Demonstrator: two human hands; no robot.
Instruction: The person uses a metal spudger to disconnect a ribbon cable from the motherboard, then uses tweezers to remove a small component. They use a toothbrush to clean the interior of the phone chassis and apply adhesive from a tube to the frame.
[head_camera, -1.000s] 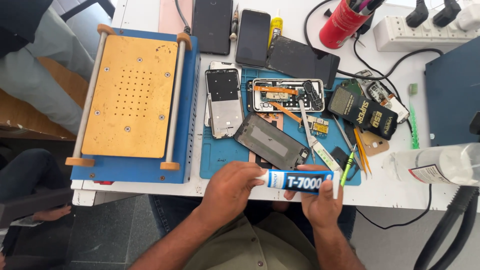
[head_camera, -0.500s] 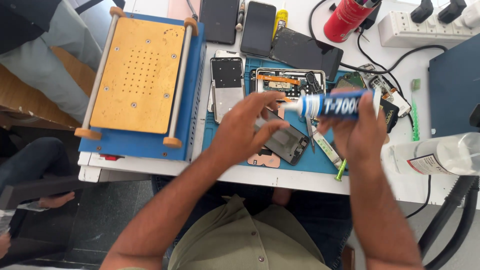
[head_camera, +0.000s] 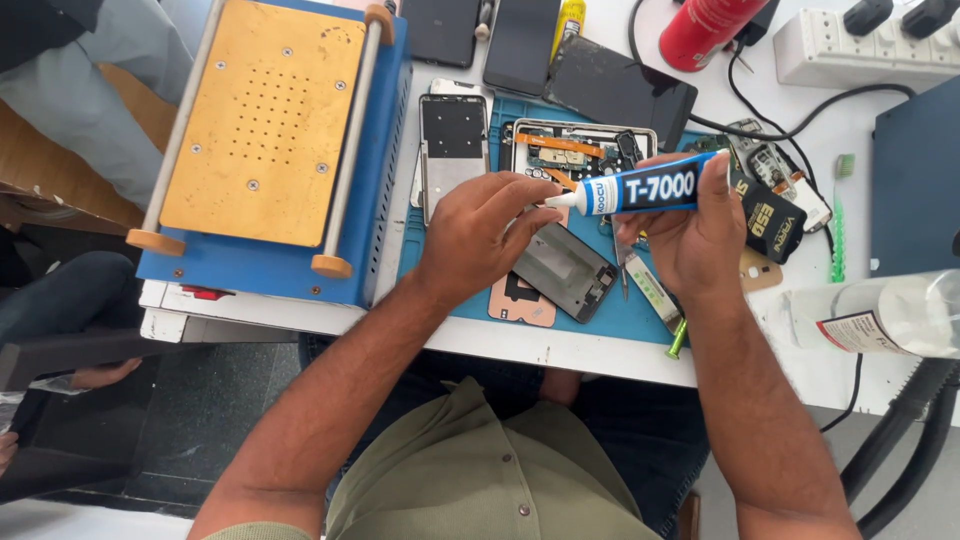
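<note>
We see one white workbench (head_camera: 600, 350) carrying every item. At its left edge stands one blue machine (head_camera: 275, 150) with one yellow perforated top plate and two side rollers. One blue work mat (head_camera: 600, 310) lies along the front edge, middle. On the mat we count one opened phone body (head_camera: 580, 150) at the rear, one silver phone frame (head_camera: 452, 140) at the mat's left edge, and one dark phone panel (head_camera: 565, 270) lying tilted near the front edge. Behind the mat lie three dark flat phones (head_camera: 520, 40). One white power strip (head_camera: 865, 45) sits at the rear right corner, one red cylinder (head_camera: 705, 28) beside it, and one clear bottle (head_camera: 880, 315) lies at the right edge. One blue glue tube (head_camera: 650, 187) is held level above the mat; our right hand (head_camera: 700, 240) grips its body, fingers wrapped round it. Our left hand (head_camera: 480, 235) pinches the white nozzle end, thumb and fingertips pressed together.
</note>
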